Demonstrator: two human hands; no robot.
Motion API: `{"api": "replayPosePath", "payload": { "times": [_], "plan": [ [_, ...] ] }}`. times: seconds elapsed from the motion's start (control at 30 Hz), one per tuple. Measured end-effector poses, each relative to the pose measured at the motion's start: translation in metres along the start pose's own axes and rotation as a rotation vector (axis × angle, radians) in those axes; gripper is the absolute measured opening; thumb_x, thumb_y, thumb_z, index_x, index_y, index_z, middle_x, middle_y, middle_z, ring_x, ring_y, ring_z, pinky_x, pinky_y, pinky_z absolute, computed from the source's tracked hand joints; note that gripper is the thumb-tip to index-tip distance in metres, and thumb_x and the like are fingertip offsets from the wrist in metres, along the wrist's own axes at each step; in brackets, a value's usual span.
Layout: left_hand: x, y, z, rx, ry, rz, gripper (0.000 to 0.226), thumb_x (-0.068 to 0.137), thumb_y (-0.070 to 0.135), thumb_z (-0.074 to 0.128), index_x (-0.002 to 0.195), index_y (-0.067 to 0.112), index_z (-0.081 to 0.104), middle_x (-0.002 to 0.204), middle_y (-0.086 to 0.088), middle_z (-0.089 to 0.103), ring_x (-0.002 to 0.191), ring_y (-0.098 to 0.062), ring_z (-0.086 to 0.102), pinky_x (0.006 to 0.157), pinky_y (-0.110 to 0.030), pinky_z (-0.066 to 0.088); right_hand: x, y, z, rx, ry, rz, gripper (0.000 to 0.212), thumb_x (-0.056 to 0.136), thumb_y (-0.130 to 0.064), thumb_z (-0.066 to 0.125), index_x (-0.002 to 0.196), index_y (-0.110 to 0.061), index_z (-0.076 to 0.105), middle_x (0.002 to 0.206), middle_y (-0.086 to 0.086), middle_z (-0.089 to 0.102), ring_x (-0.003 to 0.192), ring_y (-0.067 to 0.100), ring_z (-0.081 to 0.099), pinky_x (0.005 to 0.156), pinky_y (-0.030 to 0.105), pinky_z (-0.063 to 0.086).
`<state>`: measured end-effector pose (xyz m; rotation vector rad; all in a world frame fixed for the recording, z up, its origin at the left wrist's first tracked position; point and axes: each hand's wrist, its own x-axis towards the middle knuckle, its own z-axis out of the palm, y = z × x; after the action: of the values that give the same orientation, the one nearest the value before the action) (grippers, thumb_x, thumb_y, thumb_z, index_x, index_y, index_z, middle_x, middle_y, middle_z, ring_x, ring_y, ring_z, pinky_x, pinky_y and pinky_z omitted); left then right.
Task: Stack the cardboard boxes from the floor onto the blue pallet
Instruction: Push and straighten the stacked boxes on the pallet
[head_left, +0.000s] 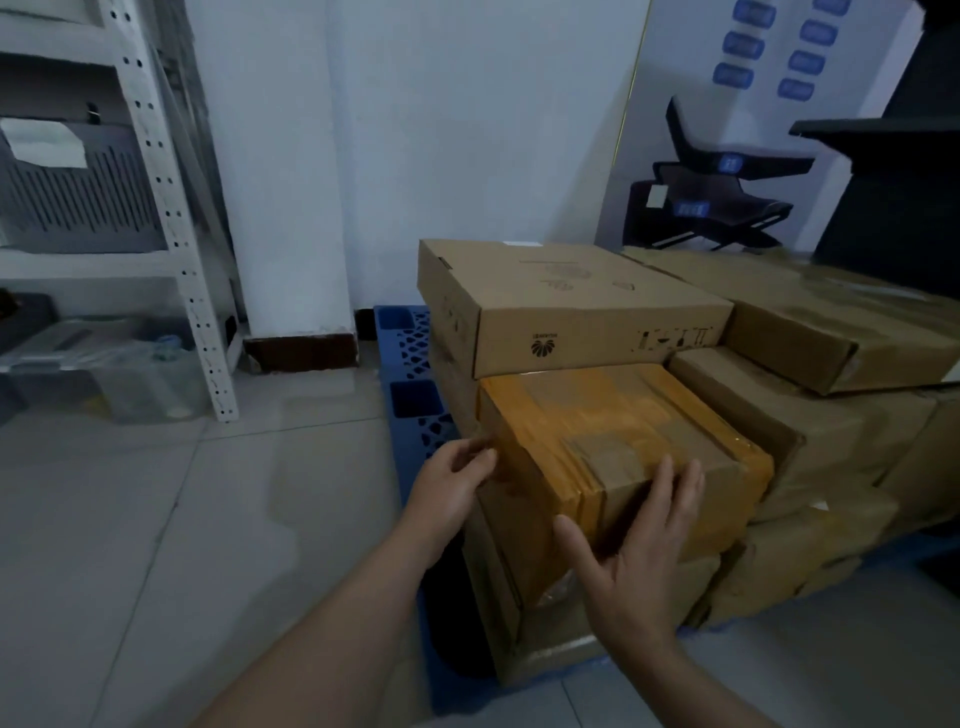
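A cardboard box wrapped in yellow tape (613, 431) sits on top of other boxes at the near left corner of the stack on the blue pallet (410, 353). My left hand (452, 483) touches the box's left edge with loosely curled fingers. My right hand (639, 551) presses flat against its near side, fingers straight and spread. Behind it a flat printed carton (566, 301) lies on the stack. More taped cardboard boxes (810, 431) fill the pallet to the right.
A white metal shelf rack (171, 218) stands at the left with a clear plastic bin (114, 374) under it. A white pillar (280, 171) rises behind the pallet. Dark equipment (727, 192) stands at the back right. Grey tiled floor (182, 519) spreads out on the left.
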<state>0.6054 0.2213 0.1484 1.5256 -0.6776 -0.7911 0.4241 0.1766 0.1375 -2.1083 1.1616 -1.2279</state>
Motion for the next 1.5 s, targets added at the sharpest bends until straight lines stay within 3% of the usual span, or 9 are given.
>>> {"api": "replayPosePath", "payload": {
  "times": [0.23, 0.33, 0.47, 0.67, 0.97, 1.13, 1.27, 1.37, 1.5],
  "plan": [
    [0.048, -0.008, -0.027, 0.097, -0.053, -0.09, 0.062, 0.1, 0.046, 0.037, 0.153, 0.021, 0.018, 0.155, 0.002, 0.028, 0.14, -0.021, 0.031, 0.111, -0.029, 0.025, -0.015, -0.007, 0.03, -0.113, 0.097, 0.159, 0.143, 0.051, -0.078, 0.066, 0.151, -0.021, -0.018, 0.16, -0.002, -0.019, 0.149, 0.024, -0.008, 0.119, 0.052, 0.009],
    [0.073, -0.013, -0.026, 0.115, -0.081, -0.132, 0.058, 0.1, 0.049, 0.027, 0.153, 0.027, 0.016, 0.158, -0.001, 0.023, 0.142, -0.023, 0.027, 0.117, -0.037, 0.022, -0.02, -0.006, 0.038, -0.113, 0.117, 0.216, 0.146, 0.053, -0.063, 0.082, 0.151, -0.015, -0.015, 0.16, 0.0, -0.017, 0.148, 0.021, -0.008, 0.12, 0.046, 0.001],
    [0.089, -0.025, -0.017, 0.094, -0.132, -0.181, 0.059, 0.1, 0.05, 0.024, 0.152, 0.022, 0.018, 0.157, -0.006, 0.026, 0.141, -0.026, 0.029, 0.117, -0.038, 0.022, -0.023, -0.005, 0.043, -0.118, 0.16, 0.233, 0.145, 0.053, -0.061, 0.083, 0.152, -0.016, -0.012, 0.16, -0.002, -0.014, 0.147, 0.016, -0.007, 0.118, 0.042, -0.002],
    [0.099, -0.032, -0.005, 0.008, -0.148, -0.219, 0.058, 0.098, 0.055, 0.021, 0.152, 0.035, 0.015, 0.158, 0.0, 0.022, 0.144, -0.025, 0.025, 0.117, -0.044, 0.02, -0.025, -0.007, 0.048, -0.027, 0.186, 0.3, 0.143, 0.044, -0.074, 0.067, 0.151, -0.025, -0.014, 0.157, -0.014, -0.018, 0.145, 0.007, -0.014, 0.117, 0.04, 0.0],
    [0.097, -0.042, -0.008, -0.072, -0.184, -0.248, 0.07, 0.093, 0.064, 0.025, 0.152, 0.029, 0.018, 0.156, 0.0, 0.028, 0.141, -0.024, 0.032, 0.117, -0.046, 0.023, -0.028, -0.008, 0.053, -0.024, 0.189, 0.298, 0.14, 0.046, -0.077, 0.062, 0.153, -0.023, -0.011, 0.158, -0.013, -0.017, 0.135, -0.007, -0.018, 0.115, 0.038, 0.002],
    [0.076, -0.07, 0.009, -0.112, -0.212, -0.414, 0.11, 0.059, 0.093, 0.027, 0.152, 0.036, 0.01, 0.159, -0.001, 0.023, 0.143, -0.029, 0.027, 0.115, -0.056, 0.021, -0.037, -0.004, 0.045, 0.088, 0.126, 0.337, 0.138, 0.041, -0.094, 0.054, 0.147, -0.043, -0.018, 0.148, -0.029, -0.029, 0.136, -0.009, -0.025, 0.117, 0.045, 0.005],
    [0.071, -0.065, 0.022, -0.086, -0.156, -0.416, 0.094, 0.076, 0.085, 0.019, 0.153, 0.03, 0.015, 0.157, -0.004, 0.027, 0.142, -0.031, 0.028, 0.115, -0.055, 0.023, -0.037, -0.003, 0.042, 0.122, 0.108, 0.312, 0.135, 0.043, -0.099, 0.041, 0.148, -0.039, -0.019, 0.153, -0.017, -0.028, 0.117, -0.027, -0.035, 0.109, 0.033, -0.001],
    [0.066, -0.056, 0.019, -0.092, -0.149, -0.437, 0.088, 0.08, 0.081, 0.02, 0.152, 0.03, 0.018, 0.155, -0.006, 0.032, 0.139, -0.033, 0.034, 0.112, -0.056, 0.028, -0.036, -0.006, 0.038, 0.123, 0.099, 0.356, 0.132, 0.042, -0.1, 0.039, 0.146, -0.044, -0.019, 0.157, -0.013, -0.024, 0.126, -0.018, -0.023, 0.113, 0.037, 0.003],
    [0.077, -0.054, 0.01, -0.118, -0.054, -0.341, 0.107, 0.058, 0.092, 0.028, 0.149, 0.035, 0.023, 0.152, -0.001, 0.037, 0.134, -0.031, 0.04, 0.108, -0.056, 0.034, -0.025, -0.004, 0.021, 0.144, 0.154, 0.376, 0.126, 0.045, -0.101, 0.033, 0.149, -0.043, -0.01, 0.157, -0.017, -0.016, 0.141, -0.001, -0.008, 0.119, 0.049, 0.007]
  ]
}}
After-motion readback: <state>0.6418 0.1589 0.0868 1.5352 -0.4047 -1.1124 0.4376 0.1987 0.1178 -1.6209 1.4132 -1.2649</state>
